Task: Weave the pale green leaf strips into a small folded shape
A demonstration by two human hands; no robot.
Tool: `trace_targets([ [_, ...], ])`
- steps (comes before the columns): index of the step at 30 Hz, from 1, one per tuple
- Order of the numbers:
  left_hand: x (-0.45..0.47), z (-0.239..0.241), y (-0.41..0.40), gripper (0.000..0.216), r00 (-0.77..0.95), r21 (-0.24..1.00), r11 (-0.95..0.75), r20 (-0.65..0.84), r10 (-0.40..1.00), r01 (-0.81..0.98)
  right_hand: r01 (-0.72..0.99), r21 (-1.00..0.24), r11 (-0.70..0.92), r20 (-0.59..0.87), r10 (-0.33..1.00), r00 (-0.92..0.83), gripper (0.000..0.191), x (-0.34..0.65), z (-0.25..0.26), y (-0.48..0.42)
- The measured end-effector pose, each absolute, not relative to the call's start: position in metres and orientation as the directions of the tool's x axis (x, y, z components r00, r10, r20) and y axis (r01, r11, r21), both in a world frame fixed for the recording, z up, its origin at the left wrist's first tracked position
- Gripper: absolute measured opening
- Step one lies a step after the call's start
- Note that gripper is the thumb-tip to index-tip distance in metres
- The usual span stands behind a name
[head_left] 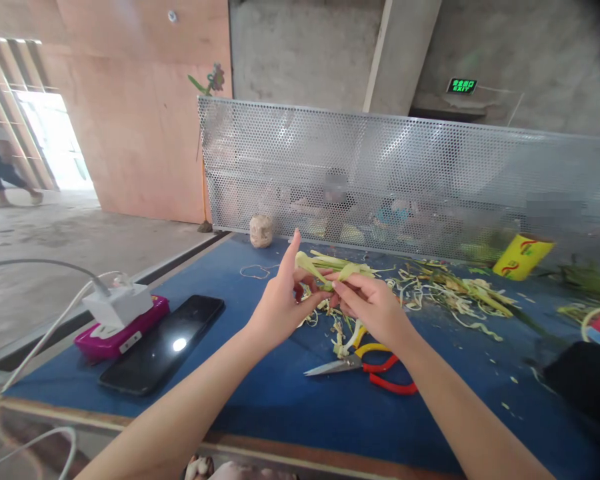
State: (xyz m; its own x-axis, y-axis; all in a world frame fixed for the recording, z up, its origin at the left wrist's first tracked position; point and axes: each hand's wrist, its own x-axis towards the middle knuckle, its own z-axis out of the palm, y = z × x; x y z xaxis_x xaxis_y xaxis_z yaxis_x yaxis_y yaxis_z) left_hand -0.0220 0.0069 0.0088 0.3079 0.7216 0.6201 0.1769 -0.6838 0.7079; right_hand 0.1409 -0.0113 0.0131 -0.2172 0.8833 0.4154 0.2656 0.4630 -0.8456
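Note:
Over the middle of the blue table, my left hand (287, 293) and my right hand (370, 300) meet at the fingertips. Between them is a pale green leaf strip (349, 271), folded or looped, with another looped part rising by my left fingers. My left thumb points up, while its other fingers pinch the strip. The right thumb and index finger press on the strip from the other side. Just below my right hand lie scissors (350, 365) with red and yellow handles. Behind the hands are cut green stalks (340, 263) and shredded leaf scraps (430, 290).
To the left are a black phone (163, 343) and a magenta power strip (125, 330) with a white charger (117, 307) and cables. A twine roll (261, 231) stands near the perforated metal screen (290, 153). A yellow roll (524, 257) and dark object (583, 380) are at right.

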Motion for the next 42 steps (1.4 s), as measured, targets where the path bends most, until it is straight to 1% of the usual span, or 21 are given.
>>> trace_targets([
  [2, -0.022, 0.011, 0.005, 0.091, 0.306, 0.722, -0.675, 0.615, 0.727, 0.153, 0.330, -0.807, 0.490, 0.436, 0.871, -0.225, 0.023, 0.142, 0.016, -0.012],
  [4, -0.021, 0.014, 0.002, 0.092, 0.312, 0.772, -0.633, 0.588, 0.746, 0.057, 0.390, -0.748, 0.537, 0.491, 0.843, -0.219, 0.019, 0.141, 0.018, -0.014],
  [6, -0.021, 0.016, 0.001, 0.093, 0.343, 0.840, -0.534, 0.531, 0.775, -0.094, 0.446, -0.672, 0.591, 0.555, 0.801, -0.225, 0.018, 0.140, 0.021, -0.017],
  [8, -0.021, 0.018, 0.000, 0.092, 0.390, 0.886, -0.400, 0.462, 0.796, -0.234, 0.505, -0.594, 0.626, 0.607, 0.761, -0.230, 0.020, 0.137, 0.023, -0.018],
  [10, -0.021, 0.019, 0.000, 0.094, 0.428, 0.898, -0.295, 0.419, 0.801, -0.327, 0.549, -0.530, 0.646, 0.656, 0.723, -0.218, 0.020, 0.135, 0.023, -0.019],
  [13, -0.023, 0.020, 0.001, 0.100, 0.413, 0.884, -0.273, 0.427, 0.805, -0.380, 0.555, -0.469, 0.688, 0.725, 0.658, -0.203, 0.019, 0.130, 0.022, -0.017],
  [15, -0.024, 0.020, 0.002, 0.103, 0.369, 0.874, -0.312, 0.448, 0.815, -0.373, 0.553, -0.472, 0.687, 0.723, 0.661, -0.203, 0.021, 0.127, 0.022, -0.015],
  [18, -0.025, 0.018, 0.003, 0.105, 0.301, 0.863, -0.370, 0.475, 0.827, -0.344, 0.542, -0.542, 0.642, 0.657, 0.726, -0.203, 0.028, 0.125, 0.022, -0.014],
  [20, -0.025, 0.017, 0.004, 0.104, 0.287, 0.856, -0.377, 0.483, 0.827, -0.355, 0.537, -0.571, 0.621, 0.631, 0.751, -0.197, 0.030, 0.125, 0.023, -0.015],
  [22, -0.024, 0.017, 0.006, 0.104, 0.280, 0.844, -0.352, 0.481, 0.830, -0.405, 0.554, -0.560, 0.616, 0.646, 0.743, -0.175, 0.030, 0.124, 0.023, -0.016],
  [24, -0.024, 0.017, 0.007, 0.109, 0.246, 0.834, -0.322, 0.461, 0.853, -0.448, 0.567, -0.523, 0.636, 0.687, 0.709, -0.160, 0.028, 0.122, 0.023, -0.018],
  [27, -0.024, 0.018, 0.008, 0.113, 0.182, 0.841, -0.303, 0.418, 0.890, -0.449, 0.539, -0.485, 0.689, 0.740, 0.652, -0.167, 0.020, 0.118, 0.024, -0.019],
  [29, -0.024, 0.018, 0.008, 0.111, 0.194, 0.851, -0.284, 0.399, 0.896, -0.441, 0.509, -0.520, 0.686, 0.732, 0.665, -0.148, 0.018, 0.118, 0.023, -0.018],
  [30, -0.025, 0.018, 0.008, 0.110, 0.217, 0.854, -0.270, 0.395, 0.893, -0.445, 0.481, -0.568, 0.667, 0.709, 0.694, -0.124, 0.017, 0.119, 0.022, -0.016],
  [32, -0.025, 0.018, 0.007, 0.110, 0.283, 0.853, -0.242, 0.401, 0.871, -0.463, 0.374, -0.707, 0.601, 0.615, 0.783, -0.095, 0.021, 0.123, 0.020, -0.010],
  [33, -0.025, 0.018, 0.007, 0.110, 0.319, 0.847, -0.235, 0.416, 0.852, -0.476, 0.290, -0.781, 0.554, 0.550, 0.829, -0.103, 0.027, 0.126, 0.018, -0.007],
  [34, -0.026, 0.018, 0.006, 0.111, 0.354, 0.841, -0.234, 0.435, 0.828, -0.488, 0.202, -0.843, 0.499, 0.477, 0.866, -0.147, 0.031, 0.128, 0.016, -0.004],
  [36, -0.025, 0.018, 0.005, 0.111, 0.407, 0.829, -0.245, 0.476, 0.779, -0.502, 0.032, -0.925, 0.379, 0.357, 0.893, -0.273, 0.036, 0.133, 0.012, 0.001],
  [38, -0.025, 0.018, 0.005, 0.112, 0.438, 0.831, -0.261, 0.495, 0.751, -0.492, -0.080, -0.950, 0.302, 0.311, 0.886, -0.343, 0.037, 0.136, 0.008, 0.003],
  [39, -0.024, 0.018, 0.004, 0.112, 0.446, 0.838, -0.269, 0.493, 0.747, -0.475, -0.105, -0.949, 0.297, 0.315, 0.884, -0.346, 0.036, 0.137, 0.006, 0.003],
  [42, -0.024, 0.018, 0.004, 0.111, 0.455, 0.872, -0.293, 0.461, 0.762, -0.393, -0.076, -0.916, 0.394, 0.399, 0.873, -0.279, 0.028, 0.138, 0.002, 0.004],
])
